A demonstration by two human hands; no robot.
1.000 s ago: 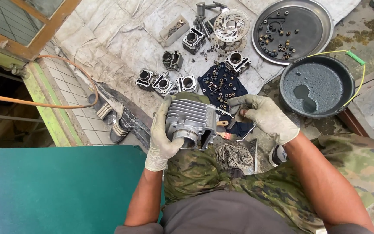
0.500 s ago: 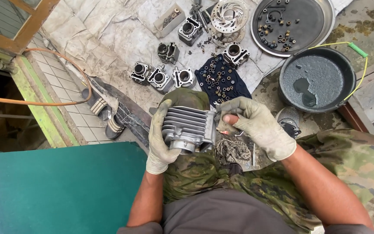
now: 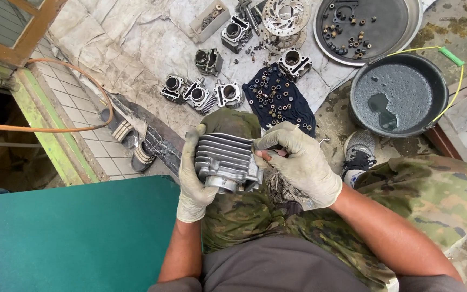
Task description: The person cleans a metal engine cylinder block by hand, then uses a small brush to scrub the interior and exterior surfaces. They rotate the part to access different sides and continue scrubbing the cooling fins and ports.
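The left hand (image 3: 194,181), in a soiled pale glove, is wrapped around the left side of a finned metal engine cylinder (image 3: 225,162), thumb over the top fins and fingers under the body. The right hand (image 3: 298,162), gloved the same, is clenched against the cylinder's right edge, fingertips pinching at something small there; what it pinches cannot be made out. The cylinder sits over the person's lap, between the two hands and touching both, its fins running left to right and its round bore end facing down toward the person. Beyond the cylinder, farther from the person, lies a dark cloth (image 3: 279,100) strewn with small nuts and sleeves. Left of that cloth stand three smaller engine parts (image 3: 201,93) in a row. Right of the cloth is a black basin (image 3: 398,97) holding grey liquid, and beyond it a round metal tray (image 3: 368,27) of loose bits.
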